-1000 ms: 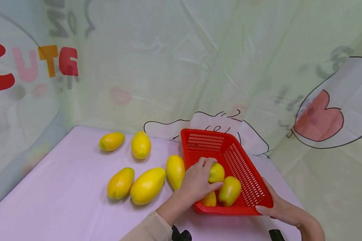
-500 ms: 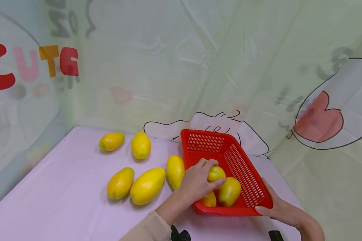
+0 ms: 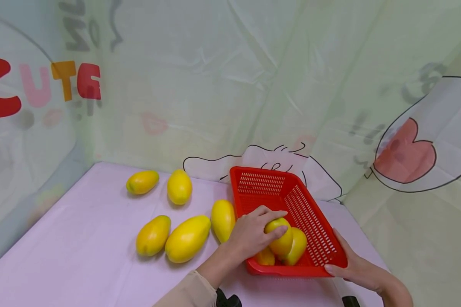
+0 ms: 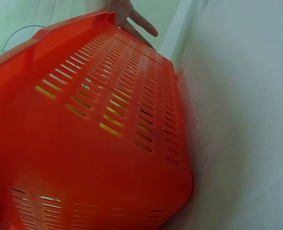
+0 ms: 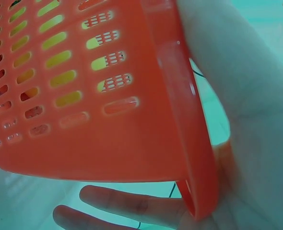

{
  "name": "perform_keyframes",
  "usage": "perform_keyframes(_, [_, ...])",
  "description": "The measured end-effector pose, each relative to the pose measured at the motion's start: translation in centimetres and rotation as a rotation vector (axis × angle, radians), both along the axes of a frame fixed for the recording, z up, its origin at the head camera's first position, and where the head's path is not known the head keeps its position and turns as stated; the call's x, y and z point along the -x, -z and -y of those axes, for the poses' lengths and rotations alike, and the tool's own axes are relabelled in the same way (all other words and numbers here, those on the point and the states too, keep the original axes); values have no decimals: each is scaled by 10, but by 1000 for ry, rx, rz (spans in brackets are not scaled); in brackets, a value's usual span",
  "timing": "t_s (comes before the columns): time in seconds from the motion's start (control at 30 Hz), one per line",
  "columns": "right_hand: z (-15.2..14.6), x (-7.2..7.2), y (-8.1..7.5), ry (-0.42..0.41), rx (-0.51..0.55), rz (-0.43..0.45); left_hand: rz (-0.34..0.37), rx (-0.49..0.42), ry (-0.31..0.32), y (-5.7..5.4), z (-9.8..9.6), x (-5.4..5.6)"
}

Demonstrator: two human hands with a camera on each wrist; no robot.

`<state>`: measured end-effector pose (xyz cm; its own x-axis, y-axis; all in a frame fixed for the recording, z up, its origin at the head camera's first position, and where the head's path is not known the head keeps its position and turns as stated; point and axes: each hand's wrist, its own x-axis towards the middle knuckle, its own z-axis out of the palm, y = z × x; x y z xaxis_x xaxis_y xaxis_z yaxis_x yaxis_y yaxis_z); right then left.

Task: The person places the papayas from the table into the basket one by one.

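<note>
In the head view my left hand [image 3: 251, 230] reaches over the left rim of a red plastic basket [image 3: 315, 213]. Its thumb and fingers grip a yellow mango [image 3: 282, 242] inside. That fruit lies against two more, a greenish-yellow mango [image 3: 297, 247] and one partly covered mango [image 3: 266, 257] at the near left corner. At the near right corner, my right hand [image 3: 357, 264] holds the basket, thumb on the rim. The right wrist view has two of its fingers [image 5: 132, 206] stretched out beneath the basket wall. In the left wrist view the slotted wall hides most of the fruit.
Left of the basket, several yellow mangoes [image 3: 188, 238] lie on the pale pink tabletop [image 3: 80, 243]; one mango [image 3: 223, 219] is right beside the basket. A printed curtain [image 3: 199, 85] closes off the back and sides. Dark objects [image 3: 228, 299] show at the near edge.
The mango in my left hand has shifted toward the near right and now covers part of its greenish-yellow neighbour. My left index finger has stretched out. The right hand and basket stay put.
</note>
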<state>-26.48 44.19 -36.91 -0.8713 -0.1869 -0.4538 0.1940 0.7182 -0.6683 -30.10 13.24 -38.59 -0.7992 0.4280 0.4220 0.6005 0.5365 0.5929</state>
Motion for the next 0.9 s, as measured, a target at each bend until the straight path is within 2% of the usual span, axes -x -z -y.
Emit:
perform_keyframes(0.13, [0, -2, 2, 9, -1, 0, -88, 38, 59, -1, 0, -3])
perform_keyframes(0.23, [2, -2, 4, 4, 13, -15, -168, 64, 80, -2, 1, -4])
perform_keyframes(0.3, [4, -2, 5, -3, 21, -22, -194, 81, 88, -3, 1, -6])
perform_keyframes(0.5, [5, -2, 3, -13, 29, -34, -162, 143, 105, -10, 0, -10])
perform_keyframes(0.7, [4, -5, -4, -11, 24, -43, -118, 272, 123, -21, -6, -18])
perform_keyframes(0.9, [6, -5, -6, -15, 19, -47, -111, 436, 118, -15, -10, -19])
